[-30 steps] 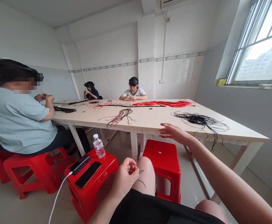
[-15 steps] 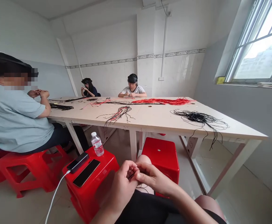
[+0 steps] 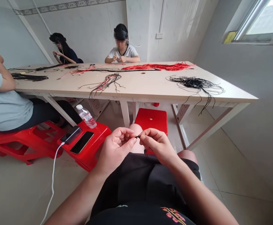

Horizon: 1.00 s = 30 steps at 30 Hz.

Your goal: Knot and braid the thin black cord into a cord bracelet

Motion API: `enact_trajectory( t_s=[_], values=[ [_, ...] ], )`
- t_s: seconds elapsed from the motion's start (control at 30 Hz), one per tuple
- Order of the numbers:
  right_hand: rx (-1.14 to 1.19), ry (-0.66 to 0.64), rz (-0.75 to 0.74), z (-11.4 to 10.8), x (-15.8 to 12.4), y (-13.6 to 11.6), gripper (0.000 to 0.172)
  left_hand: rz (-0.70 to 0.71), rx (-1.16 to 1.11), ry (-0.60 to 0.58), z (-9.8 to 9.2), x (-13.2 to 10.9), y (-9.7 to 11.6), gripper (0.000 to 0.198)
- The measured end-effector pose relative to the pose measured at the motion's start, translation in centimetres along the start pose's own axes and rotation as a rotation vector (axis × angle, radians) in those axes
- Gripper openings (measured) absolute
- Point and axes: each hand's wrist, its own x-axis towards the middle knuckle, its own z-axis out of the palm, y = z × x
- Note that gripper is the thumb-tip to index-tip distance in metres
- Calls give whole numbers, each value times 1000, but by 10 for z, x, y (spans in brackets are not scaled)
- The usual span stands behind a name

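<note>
Above my lap, my left hand (image 3: 118, 145) and my right hand (image 3: 158, 144) meet fingertip to fingertip. Between them runs a short dark cord (image 3: 137, 137) with what looks like a small knot. The left thumb and fingers pinch one side of it, and the right thumb and forefinger pinch the other. Thin dark ends hang below the right fingers. Most of the cord is hidden by the fingers.
Ahead stands a long table (image 3: 136, 86) with black cords (image 3: 194, 82), red cords (image 3: 159, 66) and a mixed bundle (image 3: 105, 83). Left, a red stool (image 3: 101, 131) bears a bottle (image 3: 86, 116), phone (image 3: 82, 142) and cabled black box (image 3: 70, 135). Several people sit around the table.
The view has tilted down, so the table sits higher in the picture. My hands, bunched together before, are now drawn slightly apart with the dark cord showing between the fingertips.
</note>
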Motion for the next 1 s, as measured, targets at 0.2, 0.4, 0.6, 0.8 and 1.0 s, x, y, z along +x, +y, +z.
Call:
enact_trajectory(
  t_s=[0.2,0.4,0.6,0.8,1.0],
  values=[
    [0,76,-4,1,-4,5,20,19,85,14,7,1,-2,19],
    [-33,145,-66,-2,-6,9,21,52,132,2,13,-1,-4,20],
    [-24,103,-30,-2,-8,10,21,46,122,2,14,-1,-5,22],
    [-118,138,-147,1,-12,16,15,36,101,-21,15,0,-4,24],
    [-323,175,-241,0,-12,22,10,45,152,-12,14,0,-6,24]
  ],
)
